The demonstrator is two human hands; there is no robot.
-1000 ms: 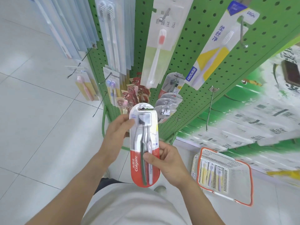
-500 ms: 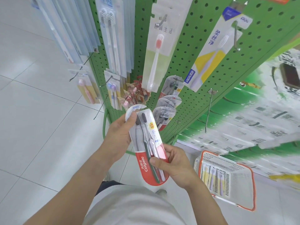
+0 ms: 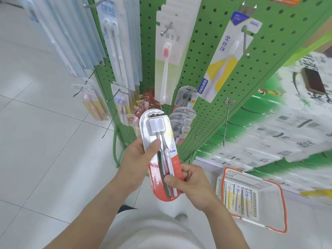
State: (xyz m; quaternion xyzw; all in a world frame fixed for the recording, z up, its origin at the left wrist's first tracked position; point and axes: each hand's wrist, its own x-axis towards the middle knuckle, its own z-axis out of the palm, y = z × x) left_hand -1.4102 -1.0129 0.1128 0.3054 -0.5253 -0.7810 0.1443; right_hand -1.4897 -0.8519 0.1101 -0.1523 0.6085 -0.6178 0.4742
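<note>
You stand at the green rack (image 3: pixel 201 51), and the basket (image 3: pixel 267 198) on the floor to your right holds one brush set (image 3: pixel 239 200). The toothbrush pack (image 3: pixel 167 155) is in the air between rack and basket, clear of every hook. Your left hand (image 3: pixel 138 159) pinches its upper half and your right hand (image 3: pixel 192 184) has its fingers curled round the red lower end, so picking looks done and only the drop is left.

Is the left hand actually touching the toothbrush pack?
Touching. The head view shows the left hand gripping the toothbrush pack, thumb pressed on its clear front; the right hand pinches its red lower end.
</note>
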